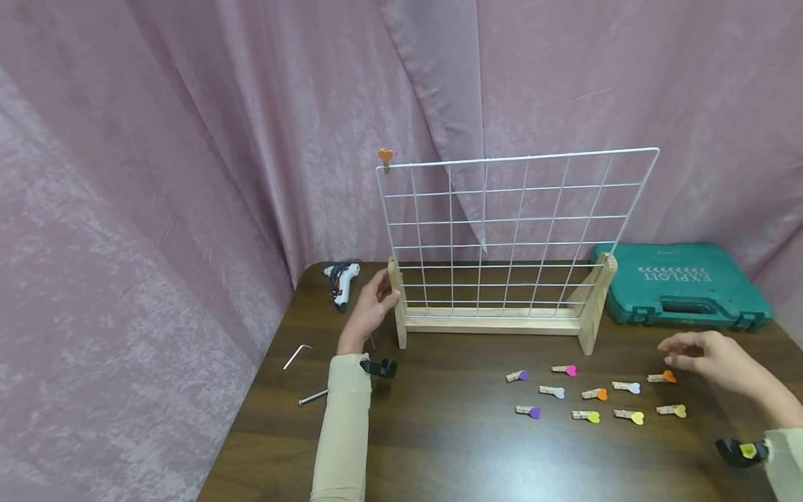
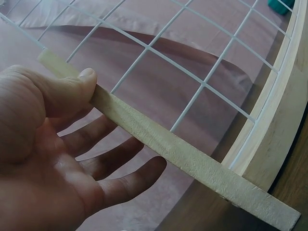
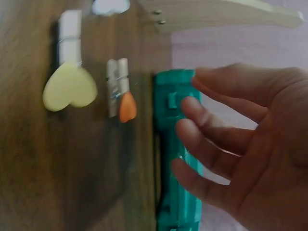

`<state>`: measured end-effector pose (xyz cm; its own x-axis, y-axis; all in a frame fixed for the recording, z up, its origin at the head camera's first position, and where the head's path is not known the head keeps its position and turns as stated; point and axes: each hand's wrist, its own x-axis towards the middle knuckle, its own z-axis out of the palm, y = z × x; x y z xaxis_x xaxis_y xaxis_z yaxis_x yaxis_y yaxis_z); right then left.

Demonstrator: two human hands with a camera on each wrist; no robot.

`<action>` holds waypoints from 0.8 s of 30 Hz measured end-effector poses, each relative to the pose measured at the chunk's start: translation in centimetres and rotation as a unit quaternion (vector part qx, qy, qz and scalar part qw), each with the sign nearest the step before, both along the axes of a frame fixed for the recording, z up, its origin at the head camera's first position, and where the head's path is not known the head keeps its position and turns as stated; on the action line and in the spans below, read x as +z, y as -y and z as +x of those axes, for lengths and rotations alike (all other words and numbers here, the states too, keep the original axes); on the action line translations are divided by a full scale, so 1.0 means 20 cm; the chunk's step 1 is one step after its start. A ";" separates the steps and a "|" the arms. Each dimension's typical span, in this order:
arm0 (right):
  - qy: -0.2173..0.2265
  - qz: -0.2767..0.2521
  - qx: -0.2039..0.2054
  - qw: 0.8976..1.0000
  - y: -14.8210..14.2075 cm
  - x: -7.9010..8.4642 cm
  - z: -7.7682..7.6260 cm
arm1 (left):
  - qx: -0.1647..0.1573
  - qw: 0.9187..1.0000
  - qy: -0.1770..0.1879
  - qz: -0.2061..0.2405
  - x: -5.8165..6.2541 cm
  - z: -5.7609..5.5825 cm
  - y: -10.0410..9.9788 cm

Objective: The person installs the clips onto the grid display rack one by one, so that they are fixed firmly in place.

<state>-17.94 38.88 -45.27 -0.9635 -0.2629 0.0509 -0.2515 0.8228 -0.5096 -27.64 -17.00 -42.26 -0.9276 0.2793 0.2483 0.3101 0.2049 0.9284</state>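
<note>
A white wire grid (image 1: 502, 160) stands in a wooden base (image 1: 495, 325). My left hand (image 1: 369, 310) grips the base's left wooden upright (image 2: 159, 139), thumb against its edge, the other fingers loosely spread behind. One orange heart clothespin (image 1: 385, 155) is clipped at the grid's top left corner. My right hand (image 1: 715, 359) hovers with loosely bent fingers and nothing held, just above an orange heart clothespin (image 1: 668, 376) on the table. Beside it lie several more heart clothespins, among them a yellow one (image 3: 70, 86), a pink one (image 1: 569, 371) and a purple one (image 1: 533, 412).
A green tool case (image 1: 684, 286) sits at the back right, behind my right hand. On the left of the brown table (image 1: 439, 432) are a white glue gun (image 1: 343, 282), a hex key (image 1: 295, 355) and a metal bolt (image 1: 312, 397). Pink curtains (image 1: 314, 104) hang behind.
</note>
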 end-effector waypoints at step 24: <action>0.096 0.084 0.017 0.992 -0.05 -0.13 -0.04 | -0.011 1.000 0.008 0.013 -0.01 0.00 0.00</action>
<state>-18.78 39.83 -47.88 -0.9416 -0.2851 -0.1794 -0.1928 0.8928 -0.4071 -27.58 -17.10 -42.41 -0.9250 0.2930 0.2418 0.3001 0.1731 0.9381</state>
